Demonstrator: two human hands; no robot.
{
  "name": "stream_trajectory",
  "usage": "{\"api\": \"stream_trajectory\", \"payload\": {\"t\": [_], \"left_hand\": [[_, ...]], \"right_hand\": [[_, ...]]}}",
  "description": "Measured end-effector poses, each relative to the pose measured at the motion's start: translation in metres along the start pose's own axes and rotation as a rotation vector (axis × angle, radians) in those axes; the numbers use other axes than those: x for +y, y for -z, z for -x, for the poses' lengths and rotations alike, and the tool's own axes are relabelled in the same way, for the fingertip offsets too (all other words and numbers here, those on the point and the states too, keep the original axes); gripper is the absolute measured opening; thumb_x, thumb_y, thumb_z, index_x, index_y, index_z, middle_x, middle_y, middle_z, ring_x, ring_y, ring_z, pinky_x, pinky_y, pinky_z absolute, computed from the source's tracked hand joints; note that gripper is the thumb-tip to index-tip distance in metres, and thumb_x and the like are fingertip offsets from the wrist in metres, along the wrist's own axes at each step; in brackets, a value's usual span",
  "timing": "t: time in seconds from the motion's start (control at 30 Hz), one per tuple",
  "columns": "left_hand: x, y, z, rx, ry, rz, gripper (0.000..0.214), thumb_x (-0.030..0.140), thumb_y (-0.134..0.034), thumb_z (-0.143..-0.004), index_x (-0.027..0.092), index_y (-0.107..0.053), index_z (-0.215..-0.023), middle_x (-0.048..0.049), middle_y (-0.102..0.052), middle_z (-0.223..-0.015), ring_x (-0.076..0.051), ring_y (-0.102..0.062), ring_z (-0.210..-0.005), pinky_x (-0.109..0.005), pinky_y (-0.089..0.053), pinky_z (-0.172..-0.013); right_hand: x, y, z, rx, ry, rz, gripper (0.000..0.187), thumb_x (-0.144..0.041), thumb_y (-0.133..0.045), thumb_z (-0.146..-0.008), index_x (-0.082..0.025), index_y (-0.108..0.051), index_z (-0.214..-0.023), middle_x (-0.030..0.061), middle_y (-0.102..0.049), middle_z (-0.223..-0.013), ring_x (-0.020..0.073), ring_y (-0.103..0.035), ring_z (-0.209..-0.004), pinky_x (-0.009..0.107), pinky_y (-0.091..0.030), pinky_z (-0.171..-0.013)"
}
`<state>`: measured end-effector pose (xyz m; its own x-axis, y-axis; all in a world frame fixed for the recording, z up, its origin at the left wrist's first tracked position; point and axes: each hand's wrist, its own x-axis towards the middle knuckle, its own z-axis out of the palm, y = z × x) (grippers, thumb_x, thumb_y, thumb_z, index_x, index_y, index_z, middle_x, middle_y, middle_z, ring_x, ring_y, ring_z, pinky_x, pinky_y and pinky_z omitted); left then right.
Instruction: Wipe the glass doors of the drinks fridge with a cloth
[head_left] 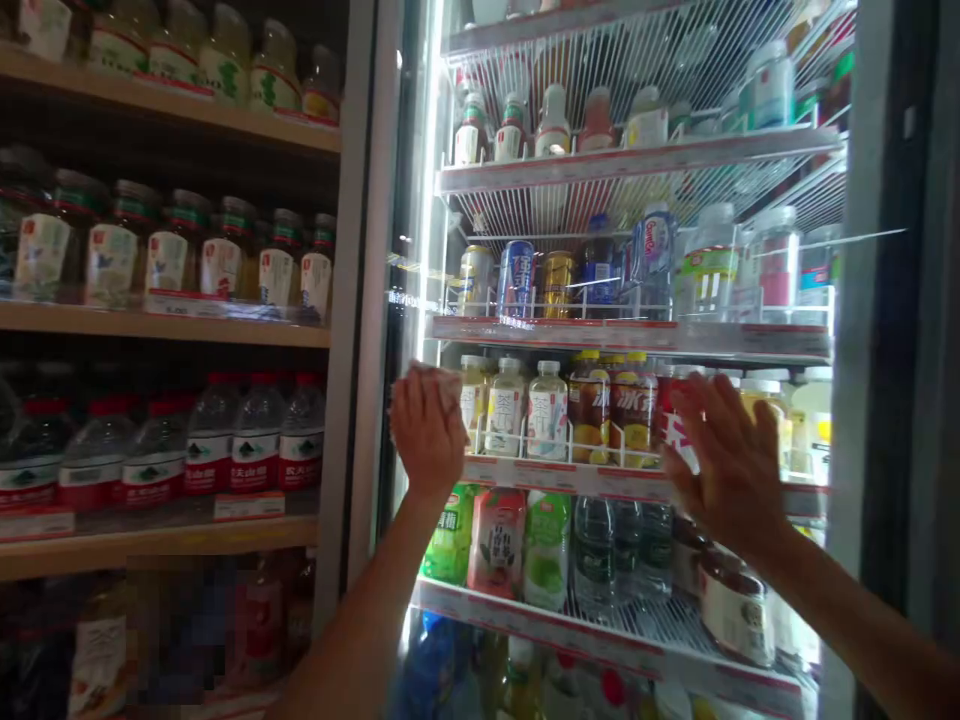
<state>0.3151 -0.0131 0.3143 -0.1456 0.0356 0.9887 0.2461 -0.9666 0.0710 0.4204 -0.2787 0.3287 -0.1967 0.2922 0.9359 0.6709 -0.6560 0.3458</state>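
My left hand [429,440] presses a pale, crumpled cloth [447,382] against the left side of a glass fridge door [406,298]. The cloth shows around the fingertips, and most of it is hidden under the palm. Farther right, my right hand [731,475] is raised before the door with fingers spread and nothing in it. Motion blurs it slightly, and I cannot tell whether it touches the glass. Behind the glass, between the hands, stand white-labelled tea bottles [547,410] and brown iced tea bottles [634,405].
Lit wire shelves [637,150] hold cans [516,280], bottles and wide jars [735,605] behind the door. To the left, a wooden shelf unit [172,325] carries labelled jars [169,250] and red-capped water bottles [255,430]. An upright post [349,300] separates them.
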Motion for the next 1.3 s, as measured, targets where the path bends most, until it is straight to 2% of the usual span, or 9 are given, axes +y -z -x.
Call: {"api": "stream_trajectory", "payload": {"t": [0.07,0.27,0.4,0.47,0.63,0.83,1.03,1.2,1.3], "left_hand": [[-0.002,-0.001,0.001,0.052,0.055,-0.015,0.054,0.03,-0.039,-0.089,0.014,-0.029,-0.139,-0.0174,-0.03,-0.146,-0.029,-0.014,-0.139,-0.055,-0.024,-0.108],[0.006,0.004,0.014,-0.106,-0.205,0.058,0.051,0.032,-0.04,-0.088,0.02,-0.034,-0.137,-0.0118,-0.035,-0.145,-0.027,-0.018,-0.138,-0.05,-0.027,-0.108],[-0.022,0.006,0.014,0.042,0.054,-0.042,0.054,0.029,-0.04,-0.089,0.015,-0.029,-0.139,-0.0184,-0.032,-0.145,-0.029,-0.017,-0.139,-0.053,-0.026,-0.107],[-0.011,0.006,0.021,0.028,0.038,-0.026,0.056,0.028,-0.041,-0.088,0.013,-0.028,-0.139,-0.0183,-0.028,-0.146,-0.029,-0.013,-0.139,-0.054,-0.024,-0.108],[0.04,0.004,0.031,-0.186,-0.301,0.14,0.051,0.033,-0.046,-0.085,0.019,-0.039,-0.133,-0.0103,-0.032,-0.146,-0.027,-0.017,-0.139,-0.049,-0.024,-0.11],[0.047,-0.011,-0.008,-0.036,0.058,0.103,0.053,0.033,-0.038,-0.088,0.014,-0.033,-0.137,-0.0131,-0.024,-0.149,-0.03,-0.009,-0.14,-0.056,-0.016,-0.111],[0.109,-0.017,0.0,-0.283,-0.496,0.237,0.047,0.037,-0.041,-0.087,0.023,-0.041,-0.131,-0.0047,-0.03,-0.148,-0.025,-0.015,-0.139,-0.048,-0.02,-0.112],[0.079,-0.023,-0.033,-0.058,-0.066,0.137,0.05,0.034,-0.041,-0.087,0.017,-0.038,-0.134,-0.0116,-0.03,-0.147,-0.029,-0.017,-0.139,-0.053,-0.018,-0.111],[0.092,-0.023,-0.025,-0.098,-0.22,0.186,0.05,0.032,-0.041,-0.087,0.018,-0.036,-0.135,-0.0102,-0.029,-0.148,-0.028,-0.013,-0.14,-0.052,-0.017,-0.112]], "right_hand": [[0.005,0.002,0.002,0.004,-0.021,0.006,0.064,-0.027,-0.047,-0.086,-0.025,-0.019,-0.144,0.0089,-0.027,-0.148,0.0314,-0.027,-0.135,0.054,-0.019,-0.108],[-0.005,0.0,-0.001,-0.036,0.04,-0.029,0.069,-0.026,-0.049,-0.085,-0.026,-0.014,-0.145,0.0081,-0.027,-0.149,0.0296,-0.027,-0.135,0.053,-0.02,-0.109],[0.011,0.006,-0.001,0.017,-0.069,0.019,0.061,-0.029,-0.046,-0.086,-0.023,-0.024,-0.143,0.0097,-0.028,-0.148,0.0314,-0.027,-0.135,0.054,-0.02,-0.107],[0.013,0.005,0.002,0.029,-0.09,0.028,0.059,-0.03,-0.046,-0.087,-0.022,-0.027,-0.142,0.0109,-0.03,-0.147,0.0315,-0.027,-0.134,0.055,-0.021,-0.107],[-0.001,-0.001,0.005,-0.024,0.003,-0.004,0.062,-0.028,-0.046,-0.086,-0.023,-0.021,-0.143,0.011,-0.033,-0.145,0.0283,-0.027,-0.135,0.053,-0.021,-0.108],[0.023,0.007,0.006,0.019,-0.093,0.076,0.057,-0.03,-0.044,-0.088,-0.022,-0.026,-0.142,0.0112,-0.032,-0.146,0.0297,-0.027,-0.135,0.053,-0.02,-0.108],[0.025,0.01,0.012,0.011,-0.057,0.04,0.062,-0.028,-0.044,-0.088,-0.025,-0.018,-0.144,0.0089,-0.03,-0.147,0.0283,-0.026,-0.135,0.052,-0.021,-0.108],[0.053,0.025,0.022,0.028,-0.166,0.126,0.06,-0.03,-0.043,-0.088,-0.025,-0.022,-0.144,0.0089,-0.028,-0.148,0.0306,-0.027,-0.135,0.054,-0.019,-0.108],[0.053,0.027,0.026,-0.011,-0.132,0.1,0.061,-0.028,-0.042,-0.088,-0.026,-0.017,-0.144,0.008,-0.028,-0.148,0.0287,-0.025,-0.136,0.053,-0.02,-0.108]]}}
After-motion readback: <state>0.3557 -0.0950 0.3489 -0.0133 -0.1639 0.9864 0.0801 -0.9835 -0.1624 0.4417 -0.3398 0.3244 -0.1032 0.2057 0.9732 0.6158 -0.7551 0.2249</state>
